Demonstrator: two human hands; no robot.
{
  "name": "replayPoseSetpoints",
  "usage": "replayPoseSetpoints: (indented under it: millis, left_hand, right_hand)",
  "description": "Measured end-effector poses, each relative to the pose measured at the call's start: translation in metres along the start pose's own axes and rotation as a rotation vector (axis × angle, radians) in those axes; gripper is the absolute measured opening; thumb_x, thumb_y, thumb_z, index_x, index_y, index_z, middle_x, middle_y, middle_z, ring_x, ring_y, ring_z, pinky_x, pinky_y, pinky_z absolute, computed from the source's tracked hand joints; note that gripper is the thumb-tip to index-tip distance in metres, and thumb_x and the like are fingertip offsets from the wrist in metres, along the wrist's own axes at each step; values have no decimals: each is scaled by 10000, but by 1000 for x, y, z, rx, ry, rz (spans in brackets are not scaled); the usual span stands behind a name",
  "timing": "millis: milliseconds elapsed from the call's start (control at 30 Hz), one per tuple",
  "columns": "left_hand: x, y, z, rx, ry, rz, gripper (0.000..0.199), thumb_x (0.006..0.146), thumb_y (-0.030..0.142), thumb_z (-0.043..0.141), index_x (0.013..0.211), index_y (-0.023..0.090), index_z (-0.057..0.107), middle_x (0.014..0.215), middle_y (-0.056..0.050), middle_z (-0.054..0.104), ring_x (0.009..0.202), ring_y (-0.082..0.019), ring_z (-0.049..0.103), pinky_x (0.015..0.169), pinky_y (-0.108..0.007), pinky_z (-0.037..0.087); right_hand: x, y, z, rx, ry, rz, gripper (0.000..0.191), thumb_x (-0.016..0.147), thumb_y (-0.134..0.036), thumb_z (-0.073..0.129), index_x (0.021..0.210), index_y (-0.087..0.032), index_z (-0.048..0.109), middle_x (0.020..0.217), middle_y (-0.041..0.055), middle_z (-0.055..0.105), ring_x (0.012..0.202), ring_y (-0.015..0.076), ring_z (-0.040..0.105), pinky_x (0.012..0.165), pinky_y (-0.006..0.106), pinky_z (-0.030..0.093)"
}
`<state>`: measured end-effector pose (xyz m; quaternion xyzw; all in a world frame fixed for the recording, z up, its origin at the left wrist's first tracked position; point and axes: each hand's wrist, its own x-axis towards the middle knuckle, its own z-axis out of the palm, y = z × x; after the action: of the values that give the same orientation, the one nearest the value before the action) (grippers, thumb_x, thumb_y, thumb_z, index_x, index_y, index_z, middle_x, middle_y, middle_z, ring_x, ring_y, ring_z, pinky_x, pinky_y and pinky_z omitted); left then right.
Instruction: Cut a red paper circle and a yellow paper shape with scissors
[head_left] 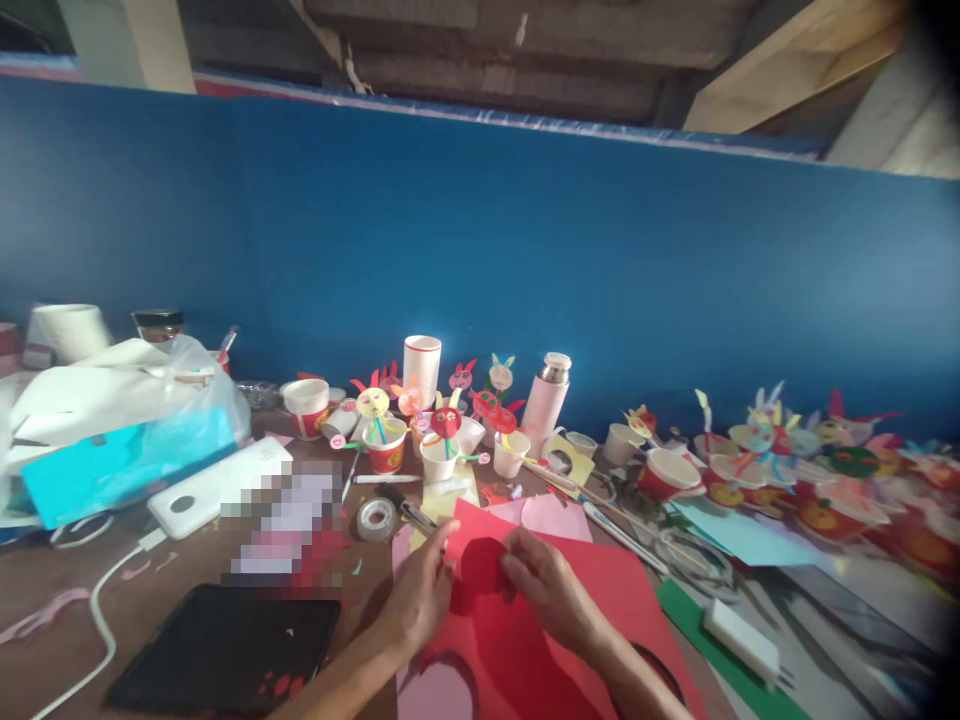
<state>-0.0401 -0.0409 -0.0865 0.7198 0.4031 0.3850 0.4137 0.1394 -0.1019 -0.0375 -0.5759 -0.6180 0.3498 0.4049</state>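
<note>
A dark red paper circle (481, 567) is between my two hands, above a larger red sheet (615, 575). My left hand (424, 592) is closed at the circle's left edge, its thumb and fingers near the upper rim. On the other side, my right hand (551, 588) pinches the right edge with bent fingers. Pink paper (555, 517) shows behind the red sheet, and a pink round piece (437, 692) lies at the bottom. Scissor handles (660, 672), partly under my right forearm, rest on the red sheet.
Paper cups with paper figures (386, 447) stand behind the sheets, beside a pink thermos (544, 405). More decorated cups (840, 510) crowd the right. A tape roll (376, 519), a black tablet (225, 645), a white power bank (220, 487) and a white charger (742, 642) lie around.
</note>
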Motion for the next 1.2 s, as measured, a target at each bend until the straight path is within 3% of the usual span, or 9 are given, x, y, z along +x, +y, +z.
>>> replayPoseSetpoints:
  millis: [100,267,500,567,633,733,800,967,1200]
  left_hand:
    - [2,6,-2,48,23,35,386,823,204,443,1193,166,544,1168,-132,624,1124,-222,561,947,-340,450]
    - [-3,9,-3,269,45,244,308,837,145,364,1057,152,580,1096,-138,636,1026,-202,607,918,-363,478]
    - [-4,21,-6,359,208,380,242,880,244,402,983,170,607,1096,-125,632,1054,-227,580,961,-422,429]
    - [0,35,-9,307,158,324,262,892,301,392,953,181,617,1047,-104,647,1009,-214,590,945,-392,429]
    - [4,50,-9,232,11,157,292,886,371,402,937,187,623,957,-78,668,923,-197,612,888,-344,451]
    - [10,60,-5,143,-74,-76,382,793,464,516,1001,160,621,976,-100,670,916,-228,610,833,-330,458]
    - [11,58,-1,88,-93,-103,367,758,444,550,967,152,626,945,-98,669,890,-232,603,787,-310,456]
    - [8,41,2,-109,-169,-124,246,805,374,472,702,166,553,595,15,527,558,-130,479,531,-222,375]
    - [3,43,-1,-186,-180,-165,243,789,378,497,662,171,480,567,47,432,535,-106,395,498,-209,317]
  right_hand:
    - [6,9,8,85,75,-4,174,872,-343,411,770,-206,442,579,-30,573,511,130,554,534,239,428]
    - [4,20,15,155,155,-18,200,872,-381,441,812,-194,479,565,-27,568,498,130,536,517,239,415]
    - [-3,15,16,157,266,-62,216,874,-387,463,789,-193,503,571,-33,530,523,127,516,520,230,411]
    - [-4,14,17,145,294,-80,214,876,-376,465,774,-192,508,581,-30,530,535,126,517,531,229,413]
    - [-4,14,18,130,315,-97,211,880,-364,465,768,-192,513,597,-24,541,551,126,521,549,230,419]
    - [-5,14,18,104,340,-112,196,884,-351,464,783,-192,520,603,-25,543,559,126,520,552,225,415]
    - [-6,14,17,87,350,-115,188,884,-344,462,785,-194,517,599,-29,539,552,124,515,537,220,408]
    - [-8,15,18,51,335,-109,178,885,-323,459,771,-198,514,604,-25,548,555,125,527,533,214,414]
    - [-8,16,21,35,317,-105,177,886,-335,452,816,-189,525,614,-20,556,551,129,547,538,222,433]
